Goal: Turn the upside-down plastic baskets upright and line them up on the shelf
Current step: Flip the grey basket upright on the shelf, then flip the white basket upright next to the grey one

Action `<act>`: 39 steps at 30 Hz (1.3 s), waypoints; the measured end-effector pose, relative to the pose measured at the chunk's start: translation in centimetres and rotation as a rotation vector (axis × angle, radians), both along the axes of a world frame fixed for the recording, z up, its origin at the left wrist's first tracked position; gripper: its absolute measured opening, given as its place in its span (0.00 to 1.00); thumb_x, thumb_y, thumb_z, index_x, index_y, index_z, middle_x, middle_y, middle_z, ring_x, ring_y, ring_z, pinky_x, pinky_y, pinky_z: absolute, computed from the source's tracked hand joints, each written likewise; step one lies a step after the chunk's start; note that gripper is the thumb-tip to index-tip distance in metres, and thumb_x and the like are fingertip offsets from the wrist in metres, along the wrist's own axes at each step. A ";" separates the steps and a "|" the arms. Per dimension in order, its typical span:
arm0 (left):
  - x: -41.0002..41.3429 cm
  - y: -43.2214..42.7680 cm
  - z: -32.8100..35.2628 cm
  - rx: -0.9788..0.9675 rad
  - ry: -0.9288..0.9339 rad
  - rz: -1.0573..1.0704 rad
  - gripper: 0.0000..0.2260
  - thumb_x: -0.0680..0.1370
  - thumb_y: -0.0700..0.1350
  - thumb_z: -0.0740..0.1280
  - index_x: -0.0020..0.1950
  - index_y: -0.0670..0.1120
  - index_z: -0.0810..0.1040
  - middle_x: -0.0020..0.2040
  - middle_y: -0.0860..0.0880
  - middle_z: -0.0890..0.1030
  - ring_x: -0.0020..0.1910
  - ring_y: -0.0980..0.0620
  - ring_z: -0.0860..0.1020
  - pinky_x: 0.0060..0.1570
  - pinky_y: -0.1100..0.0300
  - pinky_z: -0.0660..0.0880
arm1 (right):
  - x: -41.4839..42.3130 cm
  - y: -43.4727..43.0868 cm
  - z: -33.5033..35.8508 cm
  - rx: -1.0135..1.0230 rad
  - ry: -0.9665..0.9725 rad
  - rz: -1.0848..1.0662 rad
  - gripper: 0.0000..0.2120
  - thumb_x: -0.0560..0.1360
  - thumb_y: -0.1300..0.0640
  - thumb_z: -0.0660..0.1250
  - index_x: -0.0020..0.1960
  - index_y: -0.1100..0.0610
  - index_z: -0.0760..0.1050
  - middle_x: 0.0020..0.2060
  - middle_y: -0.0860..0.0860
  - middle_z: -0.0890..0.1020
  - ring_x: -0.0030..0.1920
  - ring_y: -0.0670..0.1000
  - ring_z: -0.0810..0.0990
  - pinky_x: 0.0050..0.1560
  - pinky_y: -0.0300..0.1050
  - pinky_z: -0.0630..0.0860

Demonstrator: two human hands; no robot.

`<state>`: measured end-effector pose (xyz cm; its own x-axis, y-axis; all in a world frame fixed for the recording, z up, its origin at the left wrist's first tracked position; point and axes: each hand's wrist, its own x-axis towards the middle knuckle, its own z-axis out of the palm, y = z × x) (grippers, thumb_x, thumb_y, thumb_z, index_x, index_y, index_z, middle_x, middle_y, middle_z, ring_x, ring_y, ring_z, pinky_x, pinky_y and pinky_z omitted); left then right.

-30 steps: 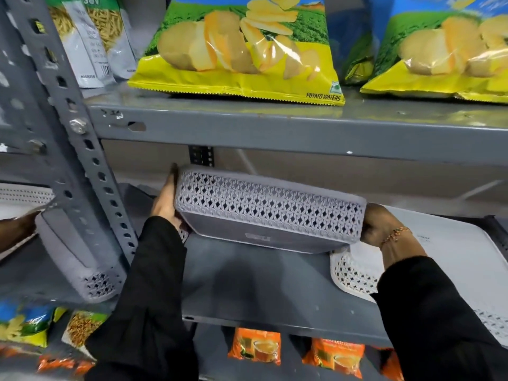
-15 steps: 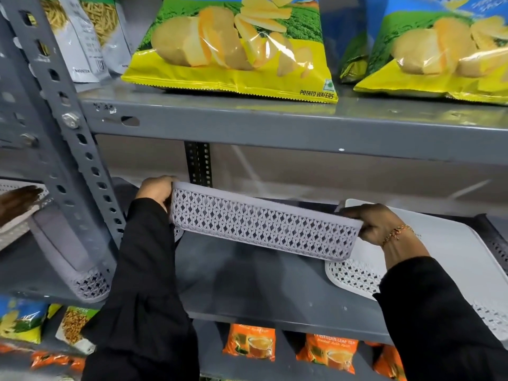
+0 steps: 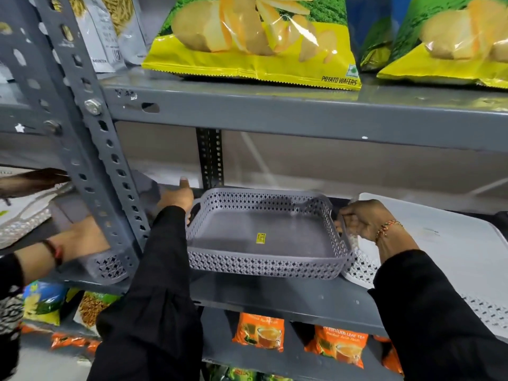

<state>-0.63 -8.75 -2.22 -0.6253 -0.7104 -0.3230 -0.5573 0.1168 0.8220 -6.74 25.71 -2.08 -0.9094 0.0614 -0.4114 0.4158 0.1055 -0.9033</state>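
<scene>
A grey lattice-walled plastic basket [image 3: 264,237] sits upright on the grey metal shelf [image 3: 288,298], open side up, with a small yellow sticker on its floor. My left hand [image 3: 177,195] is at its left handle with the thumb raised; its fingers are hidden behind the handle. My right hand [image 3: 362,221] grips the right handle. A white basket [image 3: 445,243] lies upside down just to the right, touching the grey one's corner. Left of the shelf post [image 3: 90,149], a second grey basket [image 3: 107,266] lies tilted.
Another person's hand [image 3: 79,237] rests on the tilted grey basket, and a second hand [image 3: 33,180] shows further left. Potato wafer bags [image 3: 255,42] fill the shelf above. Orange tea packets [image 3: 259,331] stand on the shelf below.
The grey basket has been turned from tilted on its side to upright and lowered onto the shelf. Both my hands moved down with it.
</scene>
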 end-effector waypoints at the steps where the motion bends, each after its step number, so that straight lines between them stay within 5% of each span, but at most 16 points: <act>1: 0.3 0.4 0.2 0.003 0.001 0.010 0.42 0.72 0.70 0.47 0.73 0.40 0.66 0.69 0.38 0.73 0.66 0.37 0.75 0.64 0.44 0.71 | 0.0 -0.1 -0.1 0.020 -0.004 0.000 0.12 0.77 0.72 0.56 0.35 0.65 0.67 0.20 0.59 0.76 0.15 0.52 0.76 0.16 0.42 0.74; 4: 0.9 1.3 0.6 -0.037 -0.026 0.002 0.44 0.73 0.71 0.41 0.70 0.39 0.71 0.69 0.37 0.73 0.56 0.39 0.81 0.56 0.51 0.75 | 0.2 -0.3 -0.6 0.079 -0.052 0.012 0.12 0.76 0.71 0.54 0.35 0.63 0.66 0.31 0.60 0.72 0.24 0.57 0.76 0.20 0.42 0.74; 8: 0.8 2.0 0.0 -0.066 -0.077 -0.019 0.40 0.76 0.68 0.41 0.71 0.39 0.68 0.73 0.38 0.68 0.71 0.41 0.69 0.69 0.50 0.63 | 0.8 -0.2 -1.1 0.163 -0.114 0.057 0.09 0.75 0.70 0.54 0.38 0.65 0.70 0.34 0.61 0.74 0.32 0.58 0.75 0.31 0.48 0.73; 11: 1.1 2.3 -0.4 -0.077 -0.093 -0.044 0.39 0.78 0.66 0.41 0.73 0.36 0.64 0.75 0.37 0.64 0.73 0.41 0.65 0.72 0.51 0.60 | 1.0 -0.2 -1.3 0.180 -0.122 0.062 0.08 0.74 0.71 0.55 0.40 0.66 0.71 0.36 0.61 0.75 0.34 0.59 0.75 0.33 0.51 0.74; 16: 1.3 2.4 -0.7 -0.091 -0.099 -0.054 0.40 0.76 0.67 0.41 0.70 0.38 0.70 0.71 0.36 0.71 0.68 0.40 0.71 0.69 0.49 0.67 | 1.1 0.0 -1.3 0.146 -0.117 0.055 0.08 0.73 0.71 0.54 0.39 0.65 0.70 0.35 0.61 0.75 0.33 0.58 0.74 0.34 0.50 0.75; 20: 1.4 4.4 0.1 -0.239 -0.148 -0.108 0.34 0.79 0.63 0.41 0.76 0.41 0.59 0.76 0.36 0.62 0.75 0.39 0.62 0.72 0.48 0.58 | 1.6 0.2 -1.1 0.140 -0.090 0.083 0.07 0.74 0.70 0.55 0.43 0.65 0.72 0.37 0.61 0.75 0.34 0.58 0.75 0.34 0.48 0.76; 25: -0.8 9.7 1.3 -0.478 0.066 -0.220 0.30 0.81 0.57 0.46 0.64 0.35 0.73 0.65 0.33 0.74 0.66 0.36 0.72 0.66 0.49 0.68 | 0.3 2.4 -0.8 0.185 0.111 -0.107 0.05 0.73 0.62 0.62 0.40 0.63 0.74 0.33 0.56 0.83 0.38 0.53 0.83 0.54 0.52 0.80; 28: -3.1 16.4 1.6 -0.244 0.305 -0.407 0.20 0.81 0.50 0.55 0.55 0.34 0.78 0.61 0.31 0.77 0.61 0.34 0.75 0.60 0.49 0.71 | 0.3 6.1 -0.1 0.427 0.236 -0.266 0.13 0.72 0.61 0.59 0.29 0.58 0.66 0.23 0.54 0.76 0.32 0.56 0.79 0.39 0.42 0.73; 32: -5.9 25.5 1.1 0.280 0.396 -0.607 0.09 0.68 0.50 0.63 0.35 0.46 0.76 0.42 0.39 0.78 0.47 0.45 0.75 0.46 0.56 0.71 | 0.9 12.3 -0.6 0.666 0.267 -0.430 0.11 0.73 0.65 0.57 0.36 0.68 0.73 0.49 0.69 0.80 0.52 0.66 0.77 0.43 0.46 0.66; 34: -7.6 29.8 1.0 0.330 0.361 -0.694 0.09 0.71 0.51 0.64 0.42 0.46 0.77 0.43 0.41 0.77 0.49 0.45 0.72 0.45 0.57 0.70 | 0.7 15.6 -1.2 0.737 0.202 -0.443 0.17 0.71 0.59 0.56 0.49 0.69 0.76 0.57 0.68 0.78 0.58 0.67 0.75 0.49 0.48 0.68; 36: -9.9 31.9 -0.1 0.231 0.231 -0.719 0.23 0.76 0.58 0.59 0.60 0.41 0.77 0.59 0.36 0.78 0.60 0.39 0.76 0.60 0.53 0.70 | 0.6 18.0 -1.2 0.802 0.105 -0.448 0.20 0.74 0.58 0.56 0.61 0.66 0.74 0.64 0.64 0.73 0.65 0.65 0.70 0.60 0.51 0.68; 39: -12.5 34.1 -1.8 0.100 0.017 -0.685 0.39 0.75 0.67 0.48 0.75 0.39 0.61 0.76 0.39 0.63 0.75 0.40 0.63 0.74 0.45 0.57 | 0.0 22.0 -1.0 0.855 -0.028 -0.380 0.21 0.77 0.59 0.56 0.68 0.64 0.69 0.69 0.63 0.68 0.69 0.64 0.65 0.66 0.52 0.64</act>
